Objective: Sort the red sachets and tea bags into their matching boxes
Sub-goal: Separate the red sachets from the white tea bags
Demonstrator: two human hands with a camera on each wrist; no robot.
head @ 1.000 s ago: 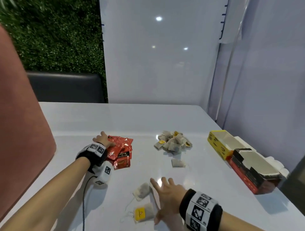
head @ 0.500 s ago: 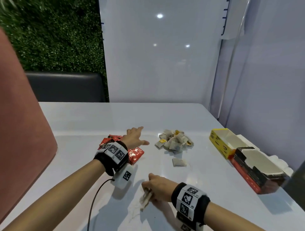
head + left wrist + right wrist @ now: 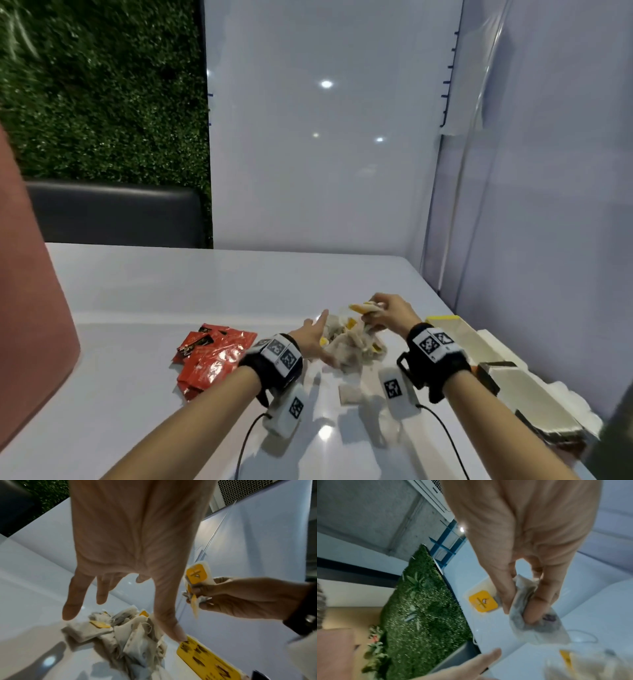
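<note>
A pile of tea bags (image 3: 349,339) with yellow tags lies mid-table, seen close in the left wrist view as tea bags (image 3: 123,632). My left hand (image 3: 313,334) hovers just over the pile's left side, fingers spread and straight (image 3: 72,601), holding nothing. My right hand (image 3: 383,313) is raised above the pile's far right and pinches a bunch of tea bags (image 3: 532,609), one yellow tag (image 3: 482,602) sticking out. Red sachets (image 3: 212,359) lie heaped to the left. The yellow box (image 3: 445,323) and the red box (image 3: 534,404) stand open at the right edge.
One loose tea bag (image 3: 349,394) lies near me between my wrists. A pink chair back (image 3: 30,308) rises at the left. A white wall panel (image 3: 325,154) bounds the table's far side and a translucent panel (image 3: 548,205) its right side. Cables trail from both wrist cameras.
My right hand lifted the near tea bags and carried them forward and right, above the pile. My left hand left the red sachets and moved right to the tea bag pile.
</note>
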